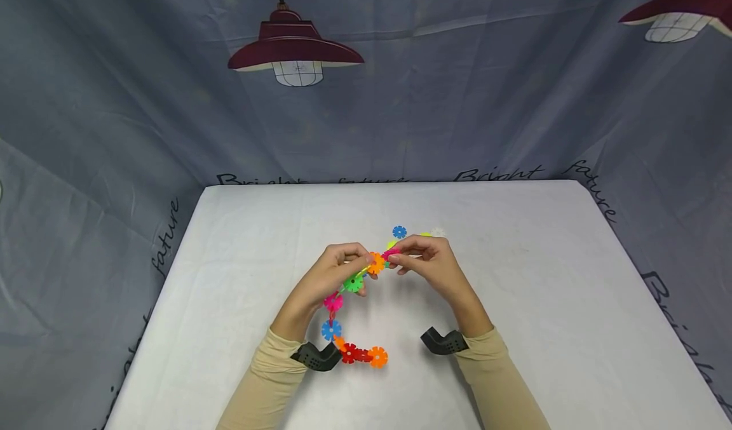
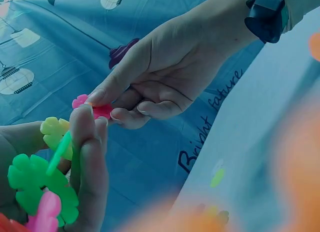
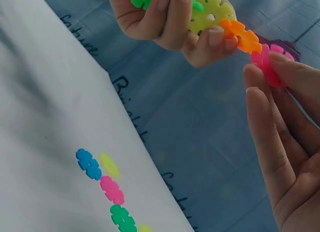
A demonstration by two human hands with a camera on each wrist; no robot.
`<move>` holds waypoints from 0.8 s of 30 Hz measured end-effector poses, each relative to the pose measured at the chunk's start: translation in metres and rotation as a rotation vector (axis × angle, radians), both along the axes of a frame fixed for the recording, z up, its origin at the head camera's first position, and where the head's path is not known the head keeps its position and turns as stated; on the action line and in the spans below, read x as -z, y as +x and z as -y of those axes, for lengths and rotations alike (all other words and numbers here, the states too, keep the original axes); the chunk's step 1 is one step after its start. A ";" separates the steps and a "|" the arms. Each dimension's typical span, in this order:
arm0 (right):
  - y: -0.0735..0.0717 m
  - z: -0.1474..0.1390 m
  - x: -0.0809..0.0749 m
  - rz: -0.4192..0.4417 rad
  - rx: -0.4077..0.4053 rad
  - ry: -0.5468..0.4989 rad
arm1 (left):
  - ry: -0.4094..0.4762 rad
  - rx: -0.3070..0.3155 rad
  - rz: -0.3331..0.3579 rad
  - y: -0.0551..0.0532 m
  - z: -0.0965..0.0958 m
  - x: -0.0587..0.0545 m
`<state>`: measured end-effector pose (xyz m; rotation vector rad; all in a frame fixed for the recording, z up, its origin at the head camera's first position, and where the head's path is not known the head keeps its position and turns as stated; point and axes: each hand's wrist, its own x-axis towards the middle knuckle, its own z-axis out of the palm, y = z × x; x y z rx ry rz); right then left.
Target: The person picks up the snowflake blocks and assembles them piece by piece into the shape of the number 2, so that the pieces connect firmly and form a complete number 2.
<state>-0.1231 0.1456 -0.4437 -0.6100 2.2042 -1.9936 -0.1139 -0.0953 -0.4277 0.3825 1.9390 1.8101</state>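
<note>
In front of me, my left hand point(image 1: 334, 274) pinches the upper end of a chain of colorful notched plastic discs, its fingertips at the orange disc point(image 3: 241, 36) and the yellow disc point(image 3: 212, 14). A pink disc point(image 3: 271, 64) is pinched between the thumb and fingers of my right hand point(image 1: 431, 262), its edge meeting the orange disc. Below the left hand the chain runs through a green disc point(image 2: 42, 189), a pink one point(image 1: 333, 302) and a blue disc point(image 1: 331, 329). Red discs point(image 1: 349, 353) follow, then an orange end disc point(image 1: 378, 357).
Loose discs lie on the white table point(image 1: 543, 290) beyond the hands: a blue one point(image 3: 88, 164), a yellow one point(image 3: 109, 165), a pink one point(image 3: 112, 190), a green one point(image 3: 123, 218) and a white one point(image 1: 438, 232). A grey curtain point(image 1: 400, 112) hangs behind the table.
</note>
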 end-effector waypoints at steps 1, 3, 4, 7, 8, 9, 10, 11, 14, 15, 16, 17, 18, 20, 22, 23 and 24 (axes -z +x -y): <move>0.000 0.000 0.000 -0.008 -0.009 0.007 | 0.001 0.008 -0.004 0.000 0.000 0.000; 0.001 -0.002 0.000 -0.026 -0.027 0.023 | 0.001 0.028 -0.014 0.000 0.000 0.000; 0.001 -0.002 0.000 -0.037 -0.035 0.029 | 0.001 0.039 -0.018 0.000 0.000 0.000; 0.001 -0.006 0.000 -0.082 -0.057 0.043 | 0.003 0.068 -0.025 0.000 -0.001 0.000; 0.001 -0.007 0.000 -0.100 -0.064 0.045 | 0.006 0.077 -0.028 0.000 -0.002 0.001; 0.001 -0.007 0.001 -0.117 -0.070 0.047 | 0.010 0.085 -0.027 0.000 -0.002 0.001; 0.001 -0.008 0.001 -0.132 -0.078 0.047 | 0.019 0.093 -0.028 0.000 -0.003 0.001; 0.001 -0.009 0.001 -0.145 -0.086 0.045 | 0.027 0.099 -0.029 0.000 -0.003 0.002; 0.002 -0.008 0.000 -0.172 -0.103 0.039 | 0.049 0.114 -0.029 0.000 -0.004 0.003; 0.002 -0.008 -0.001 -0.175 -0.110 0.038 | 0.053 0.119 -0.024 0.000 -0.005 0.002; 0.003 -0.008 -0.001 -0.179 -0.117 0.035 | 0.055 0.121 -0.022 0.000 -0.005 0.003; 0.003 -0.007 -0.001 -0.183 -0.121 0.033 | 0.055 0.120 -0.018 0.000 -0.005 0.003; 0.004 -0.006 -0.002 -0.185 -0.125 0.032 | 0.054 0.118 -0.013 0.000 -0.006 0.003; 0.004 -0.006 -0.001 -0.191 -0.131 0.027 | 0.051 0.112 -0.003 0.000 -0.006 0.003; 0.003 -0.005 0.001 -0.195 -0.124 0.018 | 0.052 0.097 0.001 0.000 -0.006 0.003; 0.002 -0.005 0.002 -0.196 -0.118 0.010 | 0.055 0.087 0.005 0.001 -0.007 0.002; 0.001 -0.004 0.004 -0.191 -0.112 -0.003 | 0.060 0.076 0.007 0.001 -0.007 0.001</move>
